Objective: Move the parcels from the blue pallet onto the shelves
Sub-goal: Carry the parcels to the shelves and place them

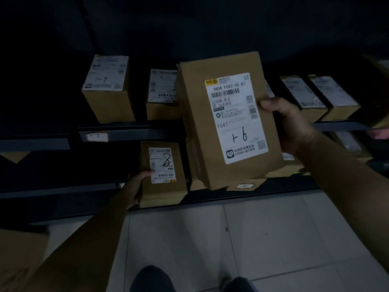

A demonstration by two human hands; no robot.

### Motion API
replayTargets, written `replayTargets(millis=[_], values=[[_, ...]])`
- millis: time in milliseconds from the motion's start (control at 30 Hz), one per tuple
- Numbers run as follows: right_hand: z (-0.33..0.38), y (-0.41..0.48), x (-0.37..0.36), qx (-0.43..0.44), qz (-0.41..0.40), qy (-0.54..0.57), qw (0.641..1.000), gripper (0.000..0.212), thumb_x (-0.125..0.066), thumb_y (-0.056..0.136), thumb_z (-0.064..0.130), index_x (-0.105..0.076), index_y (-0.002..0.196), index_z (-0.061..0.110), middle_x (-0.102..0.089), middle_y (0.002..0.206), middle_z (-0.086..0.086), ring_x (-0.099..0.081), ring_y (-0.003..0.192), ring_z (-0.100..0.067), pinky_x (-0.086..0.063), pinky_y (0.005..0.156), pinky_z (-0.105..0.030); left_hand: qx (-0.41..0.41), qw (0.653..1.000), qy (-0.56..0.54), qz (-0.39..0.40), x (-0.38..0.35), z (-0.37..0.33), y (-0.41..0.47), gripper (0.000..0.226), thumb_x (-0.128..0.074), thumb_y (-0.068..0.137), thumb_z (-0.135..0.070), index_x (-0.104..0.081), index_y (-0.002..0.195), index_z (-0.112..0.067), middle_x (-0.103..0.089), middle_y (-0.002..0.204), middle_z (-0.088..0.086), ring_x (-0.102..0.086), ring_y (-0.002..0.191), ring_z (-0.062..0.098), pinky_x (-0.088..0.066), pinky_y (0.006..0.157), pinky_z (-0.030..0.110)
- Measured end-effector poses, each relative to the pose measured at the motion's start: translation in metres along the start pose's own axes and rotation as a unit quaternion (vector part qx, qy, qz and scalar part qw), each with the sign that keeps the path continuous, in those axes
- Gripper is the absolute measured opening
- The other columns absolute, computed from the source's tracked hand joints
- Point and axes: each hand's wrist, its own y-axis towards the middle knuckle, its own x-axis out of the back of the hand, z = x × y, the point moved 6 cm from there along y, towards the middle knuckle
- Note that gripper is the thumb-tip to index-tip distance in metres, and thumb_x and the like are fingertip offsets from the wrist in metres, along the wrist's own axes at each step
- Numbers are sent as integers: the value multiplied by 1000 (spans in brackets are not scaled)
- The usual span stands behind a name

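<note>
My right hand (288, 125) grips a tall brown cardboard parcel (202, 123) by its right edge, thumb on the white label marked "1-6", and holds it up in front of the dark shelves. My left hand (137, 184) grips the left side of a smaller brown parcel (166, 192) labelled "1-8", which stands at the front edge of the lower shelf (63, 192). The blue pallet is not in view.
The upper shelf (130, 131) carries several labelled parcels: one (107, 89) at left, one (162, 95) behind the raised parcel, two (320, 98) at right. More boxes sit low behind the raised parcel. Pale tiled floor (263, 239) lies below; my shoes show at the bottom. Cardboard (19, 249) sits at the lower left.
</note>
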Motion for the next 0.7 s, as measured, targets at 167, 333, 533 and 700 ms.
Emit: replayTargets(millis=[167, 333, 533, 700], values=[[-8, 16, 3, 24, 14, -11, 1000, 31, -49, 77, 27, -78, 85, 21, -75, 86, -4, -71, 78, -20, -57, 63, -29, 15, 1000, 10, 13, 0, 1, 58, 41, -64, 81, -45, -57, 114, -21, -64, 108, 10, -60, 96, 30, -50, 70, 39], [-14, 14, 13, 23, 14, -22, 999, 29, -62, 66, 28, -77, 89, 20, -73, 89, -6, -70, 80, -23, -58, 68, -35, 0, 1000, -4, -4, -3, -1, 92, 46, -64, 82, -42, -57, 119, -17, -64, 109, 10, -60, 95, 29, -49, 71, 39], [-2, 3, 16, 5, -18, -18, 1000, 35, -45, 75, 26, -77, 89, 24, -72, 92, -7, -68, 83, -25, -55, 75, -41, -28, 986, 111, -122, -3, -17, 80, 62, -60, 89, -36, -37, 141, -10, -44, 138, 18, -46, 120, 36, -44, 98, 53], [17, -18, -8, -25, 24, -11, 999, 31, -69, 60, 29, -78, 89, 23, -75, 90, -6, -71, 81, -23, -59, 66, -34, -32, 943, 320, -86, -26, -43, 14, 74, -64, 87, -24, -24, 148, -9, -31, 147, 18, -36, 130, 36, -39, 105, 45]])
